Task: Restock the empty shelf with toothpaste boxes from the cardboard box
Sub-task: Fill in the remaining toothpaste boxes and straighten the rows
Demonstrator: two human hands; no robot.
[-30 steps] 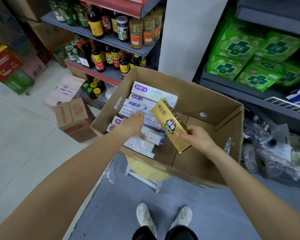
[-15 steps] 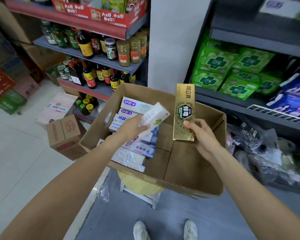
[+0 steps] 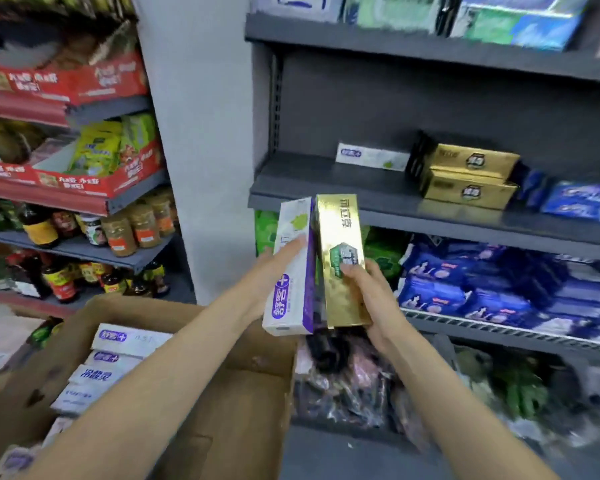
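Note:
My left hand [image 3: 269, 271] holds a white and purple toothpaste box [image 3: 291, 271] upright, fingers along its face. Right beside it, my right hand [image 3: 368, 296] grips a gold toothpaste box [image 3: 342, 244], also upright. Both boxes are raised in front of the grey shelf [image 3: 326, 183], just below its front edge. On that shelf lie one white toothpaste box [image 3: 371, 157] at the back and two stacked gold boxes [image 3: 468, 178]. The open cardboard box [image 3: 222, 393] sits low at the left with several white toothpaste boxes [image 3: 118, 344] inside.
Blue packs [image 3: 568, 199] lie on the shelf's right end and fill the shelf below [image 3: 482, 289]. Left of a white pillar [image 3: 201, 133], shelves carry jars and bottles [image 3: 118, 230]. Bagged goods [image 3: 347, 382] are piled on the bottom shelf.
Both hands have lifted their boxes out of the cardboard box and up to the grey shelf. The view has swung up and right, and the two boxes now stand side by side.

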